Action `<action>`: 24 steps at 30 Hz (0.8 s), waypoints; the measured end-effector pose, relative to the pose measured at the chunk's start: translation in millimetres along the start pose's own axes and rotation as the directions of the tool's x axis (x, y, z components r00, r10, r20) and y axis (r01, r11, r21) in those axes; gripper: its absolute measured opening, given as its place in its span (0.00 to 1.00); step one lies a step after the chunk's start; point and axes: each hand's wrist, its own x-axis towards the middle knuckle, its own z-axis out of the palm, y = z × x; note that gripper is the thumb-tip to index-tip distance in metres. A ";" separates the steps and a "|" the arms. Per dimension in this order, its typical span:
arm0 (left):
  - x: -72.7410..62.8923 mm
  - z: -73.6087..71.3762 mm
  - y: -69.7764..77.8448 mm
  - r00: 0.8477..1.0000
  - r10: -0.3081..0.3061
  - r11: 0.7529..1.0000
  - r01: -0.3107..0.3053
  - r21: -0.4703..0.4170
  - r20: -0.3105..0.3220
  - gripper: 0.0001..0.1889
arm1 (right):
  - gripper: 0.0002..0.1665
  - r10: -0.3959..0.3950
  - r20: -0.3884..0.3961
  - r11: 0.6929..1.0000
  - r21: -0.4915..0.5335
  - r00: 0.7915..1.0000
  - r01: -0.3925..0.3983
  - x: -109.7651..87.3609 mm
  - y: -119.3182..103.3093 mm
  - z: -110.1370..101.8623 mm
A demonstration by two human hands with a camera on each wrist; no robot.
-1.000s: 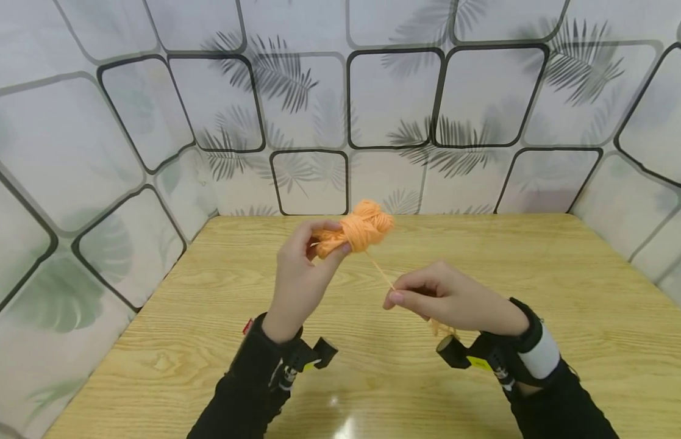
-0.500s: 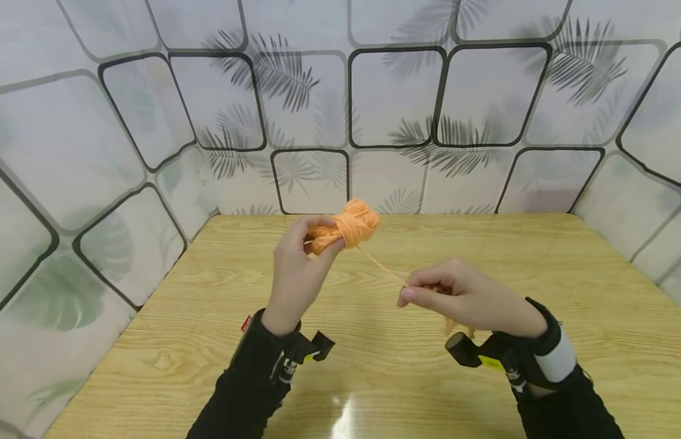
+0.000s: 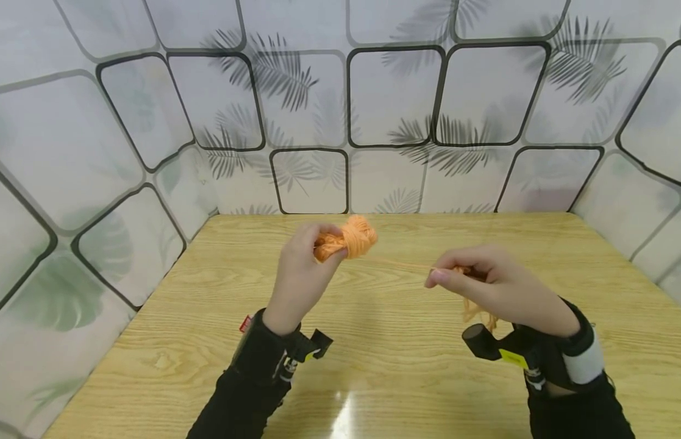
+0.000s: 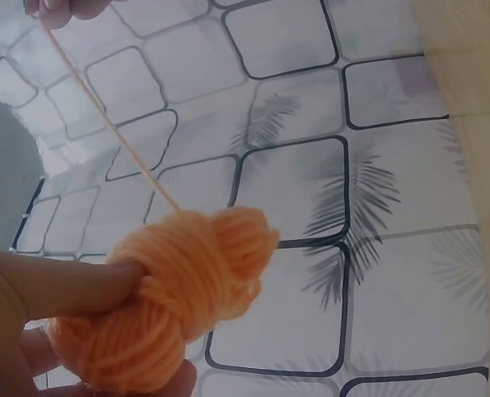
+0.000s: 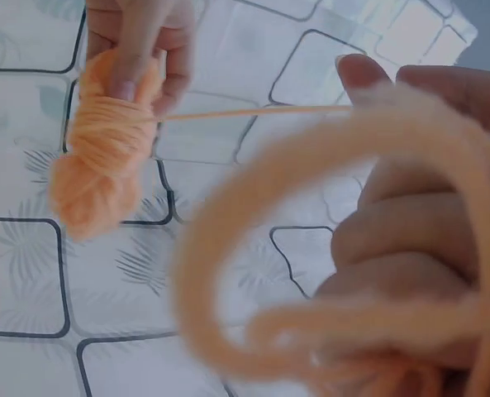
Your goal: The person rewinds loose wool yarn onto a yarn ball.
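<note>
An orange skein of yarn point(image 3: 360, 236), wrapped round its middle, is held by my left hand point(image 3: 304, 274) above the table. The thumb point(image 4: 104, 285) presses on one side of it, with fingers behind. From the skein a single strand point(image 4: 116, 136) runs taut to my right hand point(image 3: 499, 286), which pinches it between thumb and forefinger. The other right fingers point(image 5: 418, 240) are curled in. Loose loops of yarn point(image 3: 474, 310) hang below the right palm. In the right wrist view one loop point(image 5: 199, 265) looms large and blurred before the fingers.
The wooden table point(image 3: 384, 366) spreads below both hands. Cloth walls point(image 3: 395, 97) with dark rounded squares and leaf prints enclose its back and sides. Each wrist wears a strapped camera point(image 3: 483, 341). A small red tag point(image 3: 245, 323) shows by the left cuff.
My right hand has moved right and slightly up, drawing out a longer strand. The skein has shifted slightly left and down in my left hand. More loose yarn shows under the right hand.
</note>
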 end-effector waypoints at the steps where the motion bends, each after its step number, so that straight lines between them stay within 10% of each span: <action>1: -0.5 -0.1 0.2 1.000 -0.003 1.000 0.003 0.019 0.026 0.12 | 0.15 0.001 -0.017 1.000 -0.007 1.000 -0.001 -1.0 0.0 -1.3; 6: -2.2 -0.1 1.5 0.979 -0.016 0.997 -0.001 0.081 0.205 0.11 | 0.16 -0.002 -0.107 1.000 0.019 0.994 0.004 -4.3 0.7 -6.3; 10: -3.6 -0.1 1.8 0.924 0.010 0.996 -0.043 0.077 0.383 0.10 | 0.15 0.040 -0.163 0.998 0.063 0.986 -0.030 -5.6 0.7 -8.4; 17: -4.0 -0.8 3.3 0.750 0.156 0.988 -0.126 -0.093 0.643 0.11 | 0.14 0.155 -0.243 0.988 0.028 0.958 -0.153 -3.0 3.2 -10.3; 24: -4.1 -2.0 7.8 0.594 0.326 0.936 -0.095 -0.339 0.735 0.11 | 0.10 0.200 -0.224 0.978 -0.010 0.954 -0.207 2.1 14.7 -11.6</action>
